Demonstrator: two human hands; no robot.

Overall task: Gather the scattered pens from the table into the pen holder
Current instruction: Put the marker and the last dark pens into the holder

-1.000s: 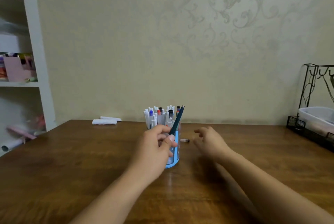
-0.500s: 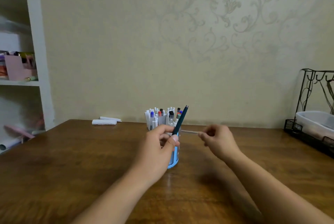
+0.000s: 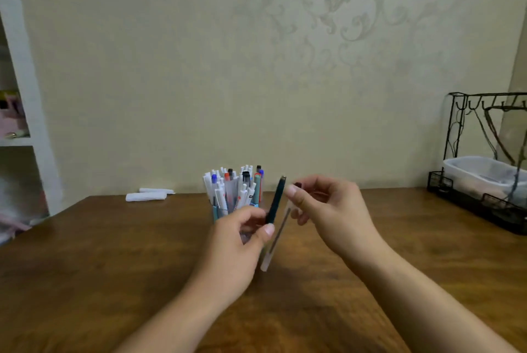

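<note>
Two pens are in hand just in front of the pen holder [image 3: 236, 204] at its 5 o'clock: the left hand [image 3: 242, 241] pinches a dark pen [image 3: 275, 201] near-upright, the nearer, while the right hand [image 3: 328, 207] grips a translucent pen [image 3: 275, 241] hanging toward 7 o'clock.

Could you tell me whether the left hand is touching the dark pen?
Touching. The head view shows the left hand holding the dark pen upright, its thumb pressed against the lower barrel beside the pen holder.
</note>
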